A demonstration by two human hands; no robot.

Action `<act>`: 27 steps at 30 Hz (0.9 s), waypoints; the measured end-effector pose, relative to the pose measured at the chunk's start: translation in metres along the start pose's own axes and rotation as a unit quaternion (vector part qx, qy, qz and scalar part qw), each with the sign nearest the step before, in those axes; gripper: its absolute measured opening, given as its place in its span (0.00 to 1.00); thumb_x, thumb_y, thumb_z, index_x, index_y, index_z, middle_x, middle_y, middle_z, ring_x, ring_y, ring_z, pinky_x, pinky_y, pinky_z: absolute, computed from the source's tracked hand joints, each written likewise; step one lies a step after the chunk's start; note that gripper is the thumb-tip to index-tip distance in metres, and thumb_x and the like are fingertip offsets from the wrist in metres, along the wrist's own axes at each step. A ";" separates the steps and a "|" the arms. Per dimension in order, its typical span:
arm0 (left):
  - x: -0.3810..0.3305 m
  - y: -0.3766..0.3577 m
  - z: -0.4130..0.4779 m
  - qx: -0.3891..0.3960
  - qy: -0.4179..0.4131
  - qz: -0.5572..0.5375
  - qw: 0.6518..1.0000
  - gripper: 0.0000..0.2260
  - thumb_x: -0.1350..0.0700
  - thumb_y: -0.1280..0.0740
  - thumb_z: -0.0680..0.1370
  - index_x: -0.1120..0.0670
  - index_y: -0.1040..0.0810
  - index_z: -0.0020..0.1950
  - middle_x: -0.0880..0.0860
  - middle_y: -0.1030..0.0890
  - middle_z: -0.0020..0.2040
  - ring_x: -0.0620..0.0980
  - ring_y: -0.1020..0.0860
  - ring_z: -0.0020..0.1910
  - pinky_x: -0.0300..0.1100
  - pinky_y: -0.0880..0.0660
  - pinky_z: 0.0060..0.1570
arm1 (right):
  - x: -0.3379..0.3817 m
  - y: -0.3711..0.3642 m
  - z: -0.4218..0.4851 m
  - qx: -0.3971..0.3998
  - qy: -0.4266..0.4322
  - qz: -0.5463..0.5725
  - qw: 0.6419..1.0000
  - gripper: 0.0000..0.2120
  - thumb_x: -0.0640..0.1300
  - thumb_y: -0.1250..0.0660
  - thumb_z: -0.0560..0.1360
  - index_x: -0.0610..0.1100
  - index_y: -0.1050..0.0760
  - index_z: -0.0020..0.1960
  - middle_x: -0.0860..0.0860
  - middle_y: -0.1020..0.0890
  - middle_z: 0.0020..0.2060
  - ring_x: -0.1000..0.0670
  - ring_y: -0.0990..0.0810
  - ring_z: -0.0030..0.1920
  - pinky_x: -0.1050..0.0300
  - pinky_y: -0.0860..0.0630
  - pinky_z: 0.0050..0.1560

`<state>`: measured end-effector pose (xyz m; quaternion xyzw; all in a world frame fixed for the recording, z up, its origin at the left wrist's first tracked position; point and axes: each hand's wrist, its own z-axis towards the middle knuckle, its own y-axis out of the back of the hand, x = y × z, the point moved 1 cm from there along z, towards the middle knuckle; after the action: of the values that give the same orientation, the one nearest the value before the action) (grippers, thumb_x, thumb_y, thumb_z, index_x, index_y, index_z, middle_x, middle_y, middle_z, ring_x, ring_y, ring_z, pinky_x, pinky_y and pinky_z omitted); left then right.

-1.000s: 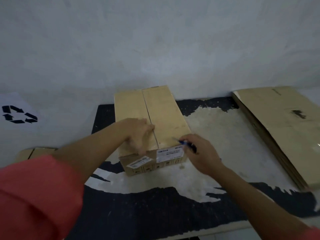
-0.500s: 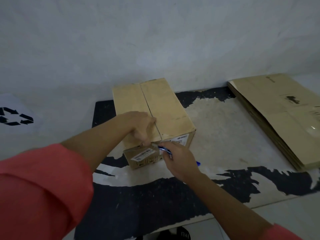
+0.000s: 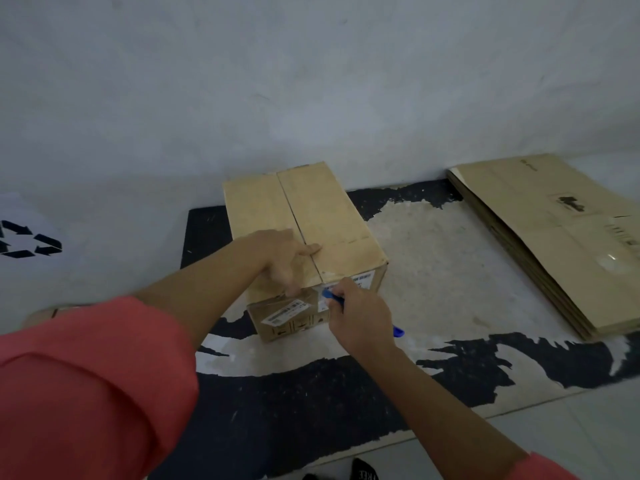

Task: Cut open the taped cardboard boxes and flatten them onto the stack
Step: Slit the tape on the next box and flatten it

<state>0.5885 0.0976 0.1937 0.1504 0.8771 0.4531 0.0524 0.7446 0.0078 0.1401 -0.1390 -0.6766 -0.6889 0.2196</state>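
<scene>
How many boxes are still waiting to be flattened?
2, it seems: one central box under the left hand, and a cardboard edge, likely another box, peeking out past the red sleeve at far left. More may be hidden.

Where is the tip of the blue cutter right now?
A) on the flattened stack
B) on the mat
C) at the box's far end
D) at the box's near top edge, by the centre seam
D: the right hand holds the blue cutter against the box at its near top edge, where the seam ends.
</scene>
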 end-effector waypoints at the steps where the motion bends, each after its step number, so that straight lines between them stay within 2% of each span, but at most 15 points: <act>1: 0.000 0.000 0.000 0.000 0.001 -0.001 1.000 0.50 0.43 0.24 0.68 0.37 0.56 0.77 0.56 0.44 0.73 0.58 0.34 0.67 0.52 0.32 0.65 | -0.003 0.002 0.002 -0.002 -0.006 -0.013 1.000 0.08 0.47 0.42 0.80 0.45 0.28 0.53 0.53 0.27 0.37 0.53 0.31 0.34 0.59 0.39 0.30; 4: -0.001 0.000 -0.002 -0.002 -0.001 0.004 1.000 0.49 0.43 0.25 0.68 0.38 0.56 0.78 0.57 0.44 0.73 0.58 0.35 0.67 0.51 0.33 0.65 | -0.008 0.009 0.003 -0.002 -0.009 -0.038 0.999 0.06 0.47 0.42 0.80 0.46 0.29 0.52 0.53 0.27 0.36 0.57 0.36 0.29 0.63 0.42 0.27; 8: -0.002 0.000 -0.005 -0.005 -0.001 0.009 1.000 0.49 0.42 0.26 0.69 0.38 0.57 0.78 0.57 0.45 0.74 0.58 0.37 0.68 0.52 0.35 0.66 | -0.014 0.010 0.000 -0.011 -0.001 -0.045 0.999 0.06 0.46 0.42 0.80 0.45 0.28 0.51 0.53 0.27 0.36 0.58 0.37 0.28 0.64 0.44 0.27; 12: -0.003 0.000 -0.006 -0.009 0.002 0.016 1.000 0.49 0.41 0.26 0.68 0.38 0.57 0.78 0.58 0.45 0.74 0.59 0.37 0.67 0.52 0.35 0.65 | -0.026 0.014 0.004 -0.019 -0.016 -0.037 0.999 0.06 0.46 0.39 0.79 0.45 0.26 0.51 0.52 0.25 0.34 0.53 0.30 0.31 0.63 0.40 0.27; 15: -0.004 0.000 -0.006 -0.007 -0.001 0.018 1.000 0.49 0.41 0.26 0.68 0.38 0.58 0.78 0.58 0.45 0.73 0.59 0.36 0.67 0.52 0.35 0.64 | -0.030 0.015 0.006 -0.026 -0.015 -0.034 0.999 0.06 0.46 0.38 0.78 0.45 0.25 0.48 0.52 0.24 0.33 0.52 0.29 0.31 0.62 0.37 0.28; 19: -0.003 0.001 -0.005 -0.002 -0.003 0.020 1.000 0.50 0.42 0.25 0.68 0.38 0.57 0.78 0.58 0.46 0.74 0.59 0.37 0.68 0.51 0.35 0.65 | -0.050 0.031 0.007 -0.076 -0.028 -0.050 0.995 0.05 0.43 0.37 0.77 0.46 0.28 0.42 0.57 0.31 0.27 0.57 0.35 0.25 0.64 0.40 0.26; 22: -0.005 0.002 -0.003 -0.001 -0.009 0.025 1.000 0.50 0.42 0.26 0.68 0.38 0.58 0.78 0.58 0.44 0.72 0.58 0.35 0.66 0.52 0.34 0.65 | -0.061 0.048 0.008 -0.047 -0.015 -0.092 0.995 0.04 0.46 0.35 0.76 0.47 0.28 0.44 0.57 0.33 0.26 0.57 0.36 0.25 0.64 0.42 0.26; 24: -0.006 0.002 -0.004 -0.009 -0.014 0.045 0.999 0.50 0.41 0.26 0.69 0.39 0.59 0.78 0.59 0.45 0.73 0.59 0.36 0.66 0.51 0.33 0.64 | -0.064 0.053 0.012 -0.023 -0.011 -0.044 0.999 0.05 0.47 0.35 0.76 0.48 0.30 0.44 0.56 0.30 0.27 0.56 0.34 0.26 0.65 0.40 0.27; 27: -0.003 -0.001 -0.005 -0.005 -0.017 0.056 0.998 0.50 0.40 0.27 0.69 0.39 0.60 0.78 0.58 0.48 0.75 0.59 0.40 0.69 0.53 0.34 0.64 | -0.056 0.061 0.031 -0.044 0.012 0.065 0.997 0.06 0.44 0.34 0.76 0.47 0.31 0.43 0.54 0.28 0.28 0.56 0.31 0.28 0.66 0.38 0.28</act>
<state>0.5897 0.0917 0.1956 0.2067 0.8639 0.4572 0.0430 0.8199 0.0459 0.1667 -0.1840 -0.6322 -0.7040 0.2660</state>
